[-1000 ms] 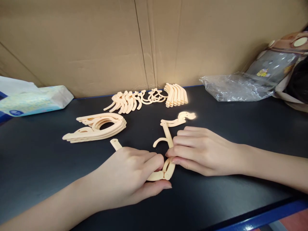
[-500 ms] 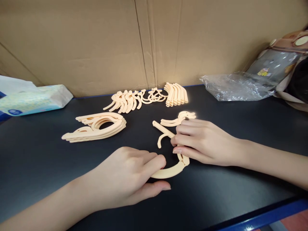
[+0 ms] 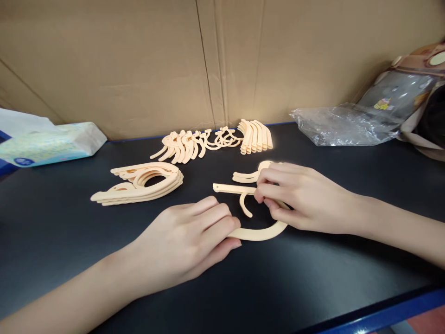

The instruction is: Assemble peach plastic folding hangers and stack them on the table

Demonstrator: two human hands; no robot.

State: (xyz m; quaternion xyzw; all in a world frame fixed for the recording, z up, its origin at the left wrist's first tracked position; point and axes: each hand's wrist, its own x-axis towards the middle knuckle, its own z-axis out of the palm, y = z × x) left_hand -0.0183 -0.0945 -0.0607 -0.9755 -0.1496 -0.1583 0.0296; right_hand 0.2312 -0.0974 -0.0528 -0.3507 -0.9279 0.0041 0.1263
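Observation:
A cream plastic folding hanger (image 3: 259, 234) lies between my hands, just over the black table (image 3: 222, 297). My left hand (image 3: 194, 236) is closed on the end of its lower curved arm. Pinching the upper part near the joint is my right hand (image 3: 299, 195), which hides some of it. A straight arm end and a small curved hook stick out to the left of those fingers. Just behind my right hand lie a few loose curved pieces (image 3: 245, 177), partly covered by it. To the left rests a stack of folded hangers (image 3: 167, 188).
Along the back lie a row of curved hook pieces (image 3: 186, 146), several rings (image 3: 222, 139) and a bundle of straight arms (image 3: 255, 137). A tissue pack (image 3: 59, 144) sits at left. Clear plastic wrap (image 3: 344, 125) and a bottle (image 3: 392, 93) stand at right, before a cardboard wall (image 3: 139, 60).
The hanger's upper arm has turned from slanting to nearly level, with its hook moved right. My left hand has shifted slightly up with the lower arm, and its thumb has closed in.

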